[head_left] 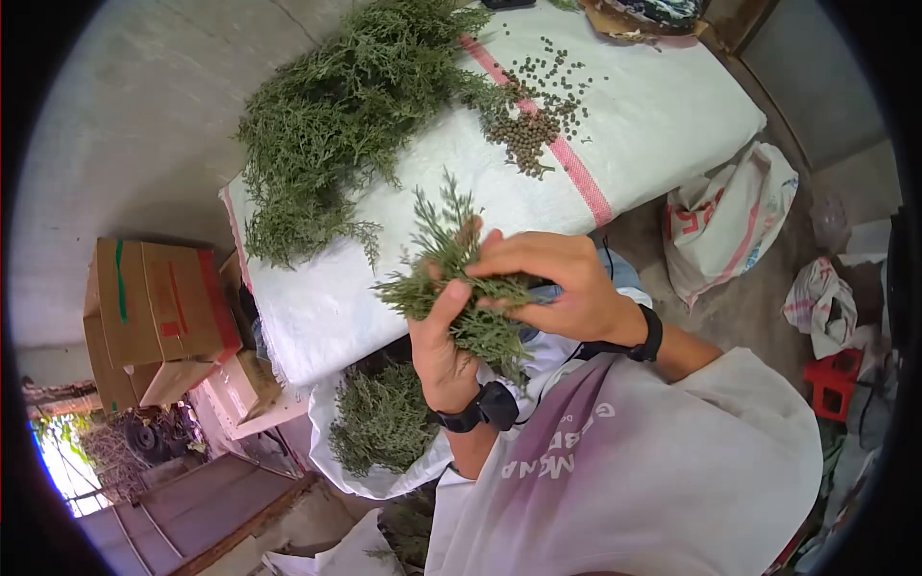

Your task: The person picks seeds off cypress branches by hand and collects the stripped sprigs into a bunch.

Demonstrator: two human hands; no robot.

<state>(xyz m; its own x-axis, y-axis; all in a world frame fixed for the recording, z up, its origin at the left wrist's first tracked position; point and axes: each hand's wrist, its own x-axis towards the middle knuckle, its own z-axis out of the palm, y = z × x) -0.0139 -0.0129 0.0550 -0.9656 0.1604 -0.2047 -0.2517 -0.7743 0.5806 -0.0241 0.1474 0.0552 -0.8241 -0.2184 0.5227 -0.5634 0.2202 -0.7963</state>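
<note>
By the white woven sheet (317, 322), the left hand (444, 357) clamps conifer sprigs (444, 242) in its fingers; the right hand (569, 276) pinches them between thumb and fingers.

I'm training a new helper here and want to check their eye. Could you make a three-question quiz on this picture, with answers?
1. Multiple choice: what colour is the stripe crossing the scatter of small round pellets? A blue; B red; C yellow.
2. True or false: the left hand and the right hand both touch the green bunch.
3. Compare: which is larger, that bunch or the heap of foliage on the white cover?

Key: 1. B. 2. True. 3. The heap of foliage.
</note>
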